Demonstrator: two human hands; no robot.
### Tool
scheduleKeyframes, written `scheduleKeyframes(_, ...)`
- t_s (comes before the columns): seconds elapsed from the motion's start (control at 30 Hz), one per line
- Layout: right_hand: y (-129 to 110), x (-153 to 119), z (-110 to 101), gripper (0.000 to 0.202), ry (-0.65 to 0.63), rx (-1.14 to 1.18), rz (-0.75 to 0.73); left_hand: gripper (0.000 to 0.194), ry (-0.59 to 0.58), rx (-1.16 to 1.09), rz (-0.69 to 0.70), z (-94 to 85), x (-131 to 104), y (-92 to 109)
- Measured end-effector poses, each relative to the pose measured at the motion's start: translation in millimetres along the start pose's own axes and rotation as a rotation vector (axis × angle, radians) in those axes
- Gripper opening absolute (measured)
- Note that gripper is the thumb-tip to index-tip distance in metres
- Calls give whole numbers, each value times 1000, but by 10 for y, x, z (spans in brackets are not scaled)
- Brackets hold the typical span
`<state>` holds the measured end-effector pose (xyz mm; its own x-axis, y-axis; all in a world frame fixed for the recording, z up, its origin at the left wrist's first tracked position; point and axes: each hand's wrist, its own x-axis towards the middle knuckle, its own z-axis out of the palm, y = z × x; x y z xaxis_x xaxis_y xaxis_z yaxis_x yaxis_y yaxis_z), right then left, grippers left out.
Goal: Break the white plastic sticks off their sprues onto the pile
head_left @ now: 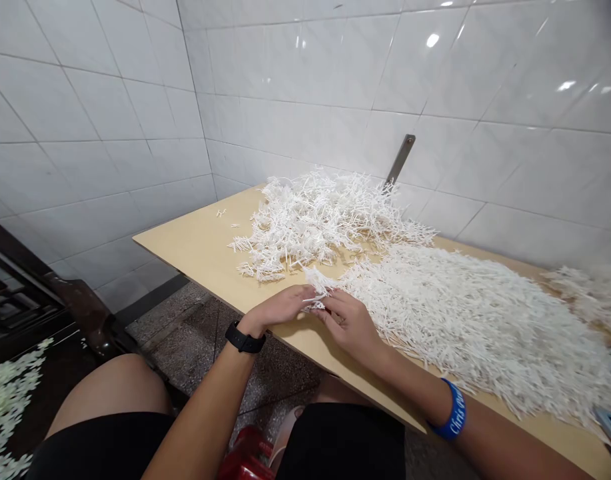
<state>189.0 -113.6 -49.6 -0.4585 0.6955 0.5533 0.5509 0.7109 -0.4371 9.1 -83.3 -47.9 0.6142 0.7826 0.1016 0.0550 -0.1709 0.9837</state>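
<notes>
white-tiled walls (305, 73) border the tan surface (200, 233). left hand (284, 305) and right hand (350, 323), fingers partly closed, jointly grip a white branched piece (319, 281); loose heap (320, 213) lies beyond, dense pile (475, 313) beside the right hand.

Tan board (198, 247); white branching pieces (310, 220), loose white strips (475, 313).

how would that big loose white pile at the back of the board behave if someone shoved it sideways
The loose white pile would probably drag along as a springy tangle, since its thin branching strands interlock. It looks light for its size, with airy gaps throughout. Stray bits may shed, as a few already lie apart on the board.
</notes>
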Motion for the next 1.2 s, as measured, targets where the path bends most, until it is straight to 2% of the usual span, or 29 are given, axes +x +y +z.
scheduleKeyframes(0.13, 9, -27, 51, 25, 1, -67, -22, 39, 72, -14, 26, 10, 25, -41)
scheduleKeyframes(0.23, 5, 4, 64, 22, -30, 26, 53, 34, 213, -30, 49, 25, 41, -72)
scheduleKeyframes(0.37, 21, 106, 47, 31, -55, 106, 108, 29, 447, 110, 24, 68, 70, -94)
scheduleKeyframes(0.53, 53, 181, 33, 34, -76, 160, 138, 31, 616, 237, -12, 165, 108, -95)
scheduleKeyframes(0.6, 26, 154, 23, 36, -90, 159, 131, 32, 713, 170, -57, 183, 136, -94)
scheduleKeyframes(0.7, -32, 54, -12, 41, -154, 121, 48, 31, 895, -96, -192, 173, 187, -92)
scheduleKeyframes(0.77, -26, -15, -47, 40, -161, 57, -14, 32, 883, -173, -197, 163, 203, -89)
scheduleKeyframes(0.9, 152, -46, -111, 29, -41, -172, -88, 37, 716, -224, -54, 173, 174, -77)
scheduleKeyframes(1.03, 342, -2, -149, 26, 25, -370, -107, 36, 706, -274, -10, 175, 140, -88)
scheduleKeyframes(1.2, 408, 27, -191, 20, 118, -560, -62, 34, 722, -378, 7, 144, 144, -149)
